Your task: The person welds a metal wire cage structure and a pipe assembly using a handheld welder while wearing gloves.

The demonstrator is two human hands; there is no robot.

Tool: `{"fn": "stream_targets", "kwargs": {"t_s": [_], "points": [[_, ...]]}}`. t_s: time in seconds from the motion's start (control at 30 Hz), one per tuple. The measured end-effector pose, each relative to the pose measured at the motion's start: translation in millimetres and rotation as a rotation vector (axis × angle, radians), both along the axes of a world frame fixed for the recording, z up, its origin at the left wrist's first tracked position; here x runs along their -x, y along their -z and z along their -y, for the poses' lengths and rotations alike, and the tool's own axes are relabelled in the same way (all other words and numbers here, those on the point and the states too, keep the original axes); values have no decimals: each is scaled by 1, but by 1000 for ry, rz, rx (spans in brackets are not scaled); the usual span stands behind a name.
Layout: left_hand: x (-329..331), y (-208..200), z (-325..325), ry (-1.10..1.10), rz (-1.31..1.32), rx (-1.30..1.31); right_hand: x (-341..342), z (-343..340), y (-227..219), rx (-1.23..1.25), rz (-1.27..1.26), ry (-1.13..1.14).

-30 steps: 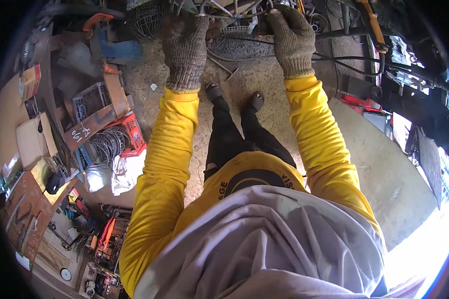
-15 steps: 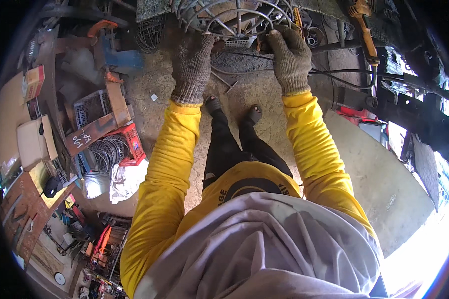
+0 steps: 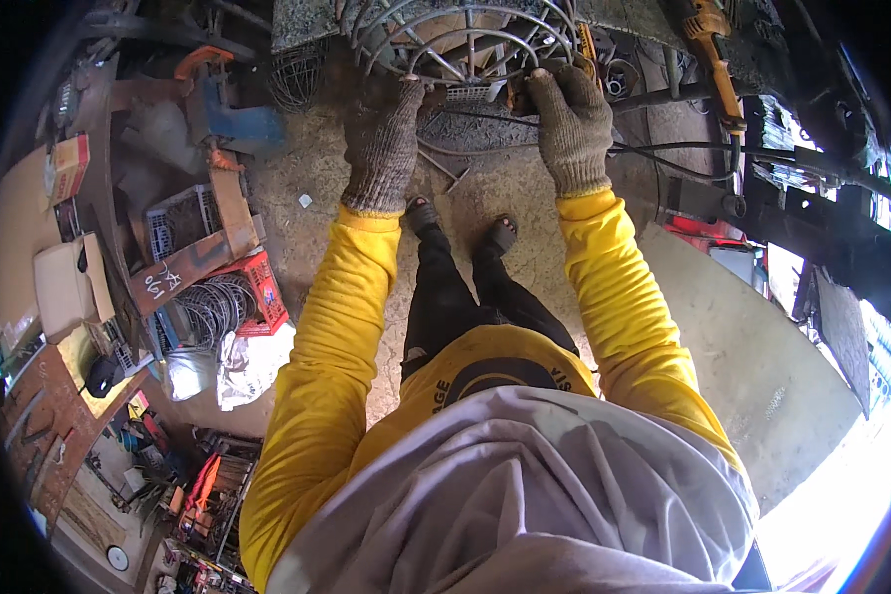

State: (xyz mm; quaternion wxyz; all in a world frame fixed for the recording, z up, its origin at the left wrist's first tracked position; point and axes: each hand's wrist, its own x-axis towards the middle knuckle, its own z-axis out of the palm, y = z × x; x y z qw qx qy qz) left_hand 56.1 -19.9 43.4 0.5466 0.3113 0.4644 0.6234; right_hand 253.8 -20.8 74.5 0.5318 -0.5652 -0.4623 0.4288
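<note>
Wire cage (image 3: 470, 45) gripped low at the top of the frame

And here, at upper centre, the cage's lower rim appears to be grasped by both gloved hands: the left hand (image 3: 381, 139) at one side, the right hand (image 3: 572, 129) at the other, thumbs laid against it. The fingers beneath are poorly seen; how firmly they are clenched cannot be told. No tool is held.

Curved rods are already gathered into one rounded body, so much of the shaping can be judged done. What is left cannot be told, the top being cut off by the frame.

Behind it, a grey work surface (image 3: 307, 22) is glimpsed; whether the cage is supported by it is unclear. Bare floor (image 3: 312, 163) is seen below. At left, wire coils (image 3: 213, 307) are piled beside a red crate (image 3: 265, 292); at upper right, an orange-yellow power tool (image 3: 713, 59) is seen, and at right, a pale sheet (image 3: 752, 366).
</note>
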Motion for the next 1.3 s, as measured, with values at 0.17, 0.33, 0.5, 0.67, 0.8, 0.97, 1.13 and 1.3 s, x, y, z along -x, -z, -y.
{"fn": "stream_targets", "kwargs": {"t_s": [0.17, 0.33, 0.5, 0.67, 0.8, 0.97, 1.13, 1.3], "points": [[0, -4, 2, 19, -175, 21, -5, -5, 16, -8, -100, -14], [5, 7, 2, 12, -91, 85, -3, -5, 11, -54, -26, -14], [6, 12, 0, -43, -296, 26, 0, -3, 5, -12, -140, -27], [2, 12, 1, -24, -264, 16, 2, -2, -1, -6, -157, -34], [0, 15, 0, -64, -261, 16, 3, -2, 2, 27, -261, -17], [-3, 15, 3, -83, -242, 121, -3, -1, 9, 26, -260, -30], [3, 29, 0, -73, -499, 140, -3, -2, 5, 15, -199, -62], [10, 48, -2, -136, -536, 272, -4, -3, 4, 22, -159, -75]]}}
